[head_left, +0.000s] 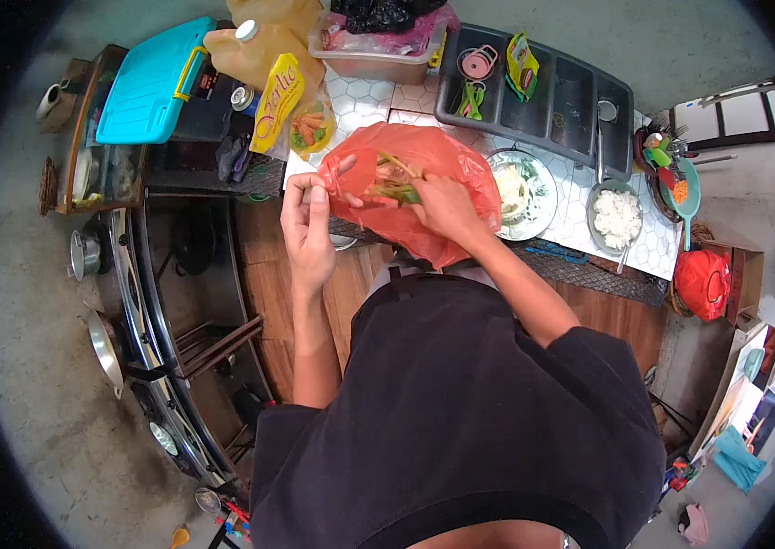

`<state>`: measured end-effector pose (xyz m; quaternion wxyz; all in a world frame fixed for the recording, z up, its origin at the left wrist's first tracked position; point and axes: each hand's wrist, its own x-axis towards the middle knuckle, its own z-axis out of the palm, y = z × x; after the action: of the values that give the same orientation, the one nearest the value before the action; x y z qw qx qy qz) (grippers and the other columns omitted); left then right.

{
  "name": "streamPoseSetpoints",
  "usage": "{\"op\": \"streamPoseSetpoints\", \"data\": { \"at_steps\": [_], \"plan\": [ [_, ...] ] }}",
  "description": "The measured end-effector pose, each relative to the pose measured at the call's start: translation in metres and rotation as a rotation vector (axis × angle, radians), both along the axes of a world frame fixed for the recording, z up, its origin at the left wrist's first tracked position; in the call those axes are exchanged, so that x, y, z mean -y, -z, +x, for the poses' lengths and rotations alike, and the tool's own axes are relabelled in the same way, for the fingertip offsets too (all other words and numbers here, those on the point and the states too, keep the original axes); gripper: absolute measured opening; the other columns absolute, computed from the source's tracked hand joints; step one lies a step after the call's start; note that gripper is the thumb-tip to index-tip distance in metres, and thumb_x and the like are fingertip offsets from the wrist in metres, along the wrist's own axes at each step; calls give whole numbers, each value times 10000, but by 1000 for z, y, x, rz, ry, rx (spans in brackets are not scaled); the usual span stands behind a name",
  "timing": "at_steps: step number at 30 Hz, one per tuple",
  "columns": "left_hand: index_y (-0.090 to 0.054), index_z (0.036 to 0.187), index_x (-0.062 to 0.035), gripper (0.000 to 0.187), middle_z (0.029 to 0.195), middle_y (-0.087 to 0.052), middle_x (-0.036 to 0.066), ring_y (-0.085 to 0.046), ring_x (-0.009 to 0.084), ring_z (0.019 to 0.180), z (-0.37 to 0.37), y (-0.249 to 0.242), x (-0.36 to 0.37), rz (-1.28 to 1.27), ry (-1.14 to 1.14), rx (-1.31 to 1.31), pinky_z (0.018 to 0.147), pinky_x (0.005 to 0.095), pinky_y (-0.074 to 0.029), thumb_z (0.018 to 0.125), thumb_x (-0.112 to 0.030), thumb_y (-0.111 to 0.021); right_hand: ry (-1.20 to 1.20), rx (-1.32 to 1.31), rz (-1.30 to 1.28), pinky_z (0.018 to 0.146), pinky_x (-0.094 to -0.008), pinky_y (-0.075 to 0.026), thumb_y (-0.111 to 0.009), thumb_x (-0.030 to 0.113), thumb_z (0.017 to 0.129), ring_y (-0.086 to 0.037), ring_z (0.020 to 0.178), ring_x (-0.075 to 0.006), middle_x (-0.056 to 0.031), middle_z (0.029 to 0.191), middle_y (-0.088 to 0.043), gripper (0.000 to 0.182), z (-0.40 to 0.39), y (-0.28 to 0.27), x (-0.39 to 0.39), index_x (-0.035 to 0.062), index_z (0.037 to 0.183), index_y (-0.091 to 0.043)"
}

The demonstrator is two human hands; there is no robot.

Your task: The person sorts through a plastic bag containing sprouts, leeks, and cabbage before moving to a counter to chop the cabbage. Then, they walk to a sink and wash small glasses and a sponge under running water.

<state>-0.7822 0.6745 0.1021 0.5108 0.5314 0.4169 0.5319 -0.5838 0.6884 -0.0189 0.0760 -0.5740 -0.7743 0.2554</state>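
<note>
A red plastic bag (433,146) is held up at the counter's front edge, its mouth spread toward me. My left hand (307,220) pinches the bag's left rim between thumb and fingers. At the opening, my right hand (447,206) closes around green vegetable stalks (396,191), with its fingertips partly hidden. Pale, brownish stem ends show beside the green parts inside the bag. Right of the bag, a patterned plate (543,197) bears a pale, whitish food, partly covered by the bag.
A bowl of white rice (617,218) with a spoon stands to the right. Behind are a dark compartment tray (572,102), a plastic bin (373,64), a yellow-labelled pack (278,105) and a bag of carrots (311,128). A teal-lidded box (151,82) sits at left.
</note>
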Motion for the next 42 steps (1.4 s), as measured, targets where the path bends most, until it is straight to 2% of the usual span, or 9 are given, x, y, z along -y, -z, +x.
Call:
{"op": "streamPoseSetpoints", "data": {
  "at_steps": [8, 11, 13, 17, 25, 27, 31, 38, 42],
  "plan": [
    [-440, 1028, -32, 113, 1234, -572, 236, -606, 136, 794, 9, 0, -10, 41, -19, 39, 785, 304, -512, 1011, -135, -396, 14, -318, -187, 752, -428, -477, -688, 189, 789, -614, 838, -375, -207, 861, -633, 303, 120, -133, 39, 1, 1015, -612],
    [-445, 1041, -29, 120, 1231, -575, 228, -607, 134, 812, 16, 1, -12, 39, -18, -66, 786, 306, -517, 1009, -132, -392, 150, -350, -157, 722, -363, -470, -690, 145, 792, -619, 763, -287, -158, 839, -654, 306, 149, -158, 58, -7, 1047, -615],
    [-433, 1058, -28, 93, 1231, -578, 220, -606, 130, 821, 21, 3, -12, 35, -57, -33, 789, 302, -515, 983, -80, -443, 321, -538, -128, 627, -273, -451, -666, 74, 806, -563, 682, -95, -48, 802, -648, 272, 164, -170, 69, -1, 1065, -631],
    [-413, 1049, -33, 151, 1233, -579, 215, -595, 119, 837, 35, -3, -9, 102, -135, -93, 780, 283, -509, 935, 0, -505, 487, -772, -103, 615, -222, -432, -677, 96, 820, -525, 688, -52, -1, 806, -622, 266, 189, -165, 84, -18, 1056, -632],
    [-455, 978, -15, 137, 1071, -621, 134, -558, 118, 807, 25, -13, -19, 194, -97, -107, 749, 255, -467, 891, 76, -509, 391, -747, -149, 607, -185, -417, -685, 105, 813, -553, 710, -42, -21, 833, -650, 277, 172, -169, 84, -11, 1058, -630],
    [-568, 995, 10, 138, 989, -606, 102, -558, 162, 845, 26, -26, -12, 310, -72, -658, 809, 282, -437, 884, 55, -500, 395, -789, -121, 604, -215, -428, -691, 110, 807, -540, 684, -64, -23, 818, -647, 274, 156, -157, 78, -15, 1044, -635],
    [-629, 1195, -79, 448, 1112, -535, 125, -498, 275, 1095, 50, -43, 6, 386, 162, -838, 937, 370, -391, 759, -149, -709, 80, -666, 25, 615, -281, -445, -701, 145, 797, -544, 671, -109, -59, 770, -640, 266, 131, -161, 50, -13, 1004, -647],
    [-666, 1000, -37, 338, 1058, -578, 141, -535, 308, 953, 31, -24, -15, 510, 23, -1147, 854, 392, -406, 697, -163, -745, -244, -493, 124, 632, -321, -452, -699, 263, 808, -553, 657, -171, -100, 748, -623, 348, 92, -190, -15, -1, 1024, -633],
    [-656, 951, 23, 254, 950, -593, 133, -566, 282, 857, 10, -23, -34, 438, -173, -965, 736, 361, -442, 756, -124, -727, 140, -1360, -205, 639, -266, -547, -547, 310, 935, -658, 806, -162, -81, 808, -641, 298, 78, -176, -43, 50, 1069, -601]
  ]
}}
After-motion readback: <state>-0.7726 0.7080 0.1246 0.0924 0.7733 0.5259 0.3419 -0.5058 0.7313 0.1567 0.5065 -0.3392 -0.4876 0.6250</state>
